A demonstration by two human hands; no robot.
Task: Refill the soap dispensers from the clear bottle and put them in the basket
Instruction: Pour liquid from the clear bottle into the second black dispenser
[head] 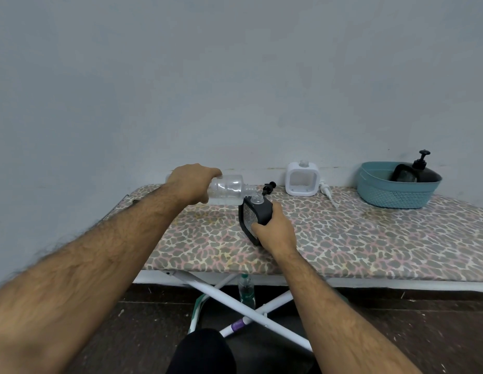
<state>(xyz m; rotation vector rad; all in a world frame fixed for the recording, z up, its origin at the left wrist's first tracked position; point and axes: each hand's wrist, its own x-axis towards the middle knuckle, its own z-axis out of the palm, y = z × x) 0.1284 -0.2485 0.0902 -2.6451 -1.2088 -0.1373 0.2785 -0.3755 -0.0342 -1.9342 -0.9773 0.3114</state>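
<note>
Closest to my lens is a dark-clad knee [201, 352] at the bottom edge, with both bare forearms reaching out over it. My right hand [275, 228] is wrapped around the lower side of the black soap dispenser [255, 215], steadying it upright on the ironing board [369, 238], its neck open. My left hand [193, 182] grips the clear bottle [228, 188], tipped on its side with the mouth just above and left of that open neck. I cannot tell whether liquid is flowing; the bottle looks nearly empty.

Just behind the dispenser lies its black pump head [269, 188], off and resting on the leopard-print cover. Further right stands the white soap dispenser [301, 178], also uncapped, with its white pump [328, 193] lying beside it. At the far right, the teal basket [396, 193] already holds one dark dispenser [418, 171] with its pump fitted.

I judge the task about a third done: one dispenser is stowed, the black one is being filled, and the white one waits. Both then need pumps refitted and a place in the basket. Another bottle [246, 291] stands on the floor under the board.
</note>
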